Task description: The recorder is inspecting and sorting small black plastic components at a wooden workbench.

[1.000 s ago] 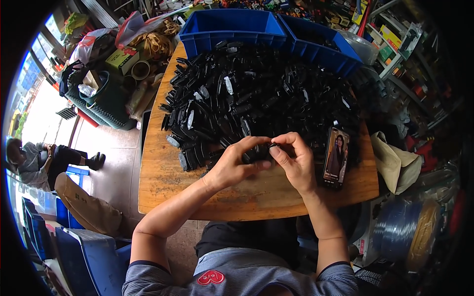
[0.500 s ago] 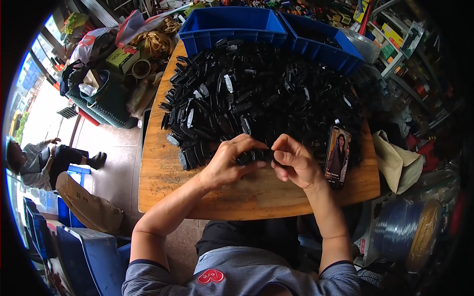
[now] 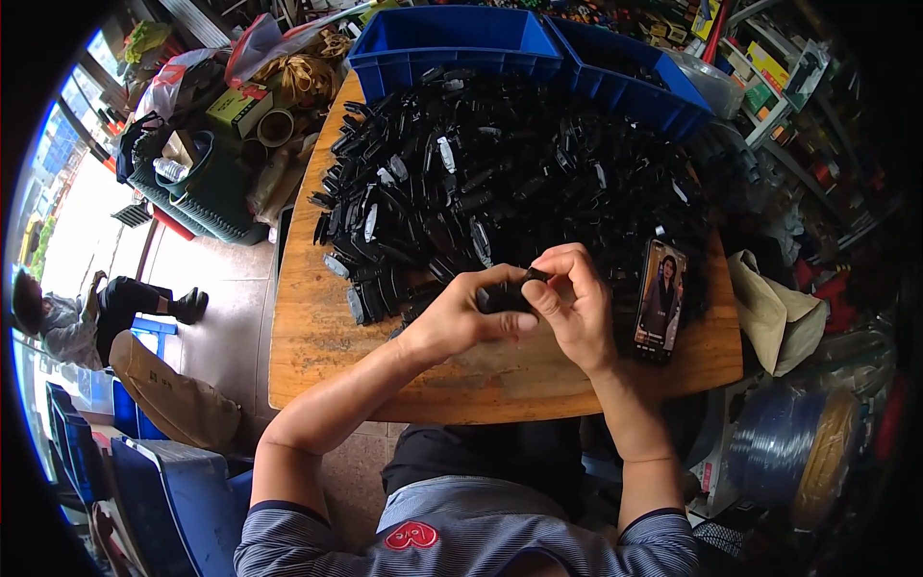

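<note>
Above the near part of the wooden table (image 3: pixel 327 370), my left hand (image 3: pixel 450 317) is closed around a black plastic piece (image 3: pixel 502 298). Its exact kind is hard to make out, since my fingers cover much of it. The thumb and fingertips of my right hand (image 3: pixel 584 315) pinch a small black part (image 3: pixel 536 276) at the right end of that piece. I cannot tell whether the two are joined. Just beyond my hands spreads a large heap of similar black plastic pieces (image 3: pixel 461 197), some with shiny grey faces.
Two blue bins (image 3: pixel 461 72) stand behind the heap. A phone (image 3: pixel 661 300) showing a person on its screen leans to the right of my right hand. Crowded shelves and a wrapped spool (image 3: pixel 784 457) are at right. A seated person (image 3: pixel 72 317) is at far left.
My right thumb and fingers have closed in on the small part at the piece's right end. My left grip has turned slightly. The seated person's hands have lowered.
</note>
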Demonstrator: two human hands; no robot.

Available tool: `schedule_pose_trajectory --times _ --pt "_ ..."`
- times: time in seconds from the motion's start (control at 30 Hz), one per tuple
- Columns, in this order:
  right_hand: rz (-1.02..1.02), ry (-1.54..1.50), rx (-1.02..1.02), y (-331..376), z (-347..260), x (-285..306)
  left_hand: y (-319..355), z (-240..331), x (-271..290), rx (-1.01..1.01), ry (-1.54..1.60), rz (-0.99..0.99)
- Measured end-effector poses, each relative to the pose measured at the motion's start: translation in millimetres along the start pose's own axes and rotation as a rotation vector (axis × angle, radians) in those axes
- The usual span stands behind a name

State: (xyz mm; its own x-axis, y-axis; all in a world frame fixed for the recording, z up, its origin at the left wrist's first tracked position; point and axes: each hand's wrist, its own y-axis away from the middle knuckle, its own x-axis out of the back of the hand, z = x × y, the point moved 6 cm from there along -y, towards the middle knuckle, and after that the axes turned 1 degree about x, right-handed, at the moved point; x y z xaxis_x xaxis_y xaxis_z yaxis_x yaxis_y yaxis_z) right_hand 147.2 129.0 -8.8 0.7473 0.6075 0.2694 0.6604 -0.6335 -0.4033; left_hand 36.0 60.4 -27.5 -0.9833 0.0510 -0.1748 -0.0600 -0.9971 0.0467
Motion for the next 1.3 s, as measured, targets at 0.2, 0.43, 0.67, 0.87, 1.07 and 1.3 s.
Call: schedule_pose_trajectory --times 0.2,0.43,0.67,0.87,1.07,1.3 --pt "0.301 0.333 0.030 -13.2 2.7 44.7 2.7 28.8 40.0 -0.051 0.081 0.220" --pt "-0.029 0.757 0.087 -1.2 7.2 -7.5 -45.4 10.9 54.5 0.155 0.475 0.220" --pt "-0.033 0.747 0.155 9.9 21.6 -13.4 -249.9 147.9 23.0 -0.119 0.324 0.243" --pt "-0.056 0.609 0.070 6.6 29.3 -3.9 -234.8 160.8 -7.7 -0.395 -0.256 0.130" --pt "0.146 0.227 -0.019 -6.2 22.2 19.4 -53.9 65.7 26.6 -0.340 -0.605 0.149" --pt "0.249 0.269 0.019 -12.0 9.3 38.7 0.3 39.5 8.9 -0.406 -0.928 0.095"
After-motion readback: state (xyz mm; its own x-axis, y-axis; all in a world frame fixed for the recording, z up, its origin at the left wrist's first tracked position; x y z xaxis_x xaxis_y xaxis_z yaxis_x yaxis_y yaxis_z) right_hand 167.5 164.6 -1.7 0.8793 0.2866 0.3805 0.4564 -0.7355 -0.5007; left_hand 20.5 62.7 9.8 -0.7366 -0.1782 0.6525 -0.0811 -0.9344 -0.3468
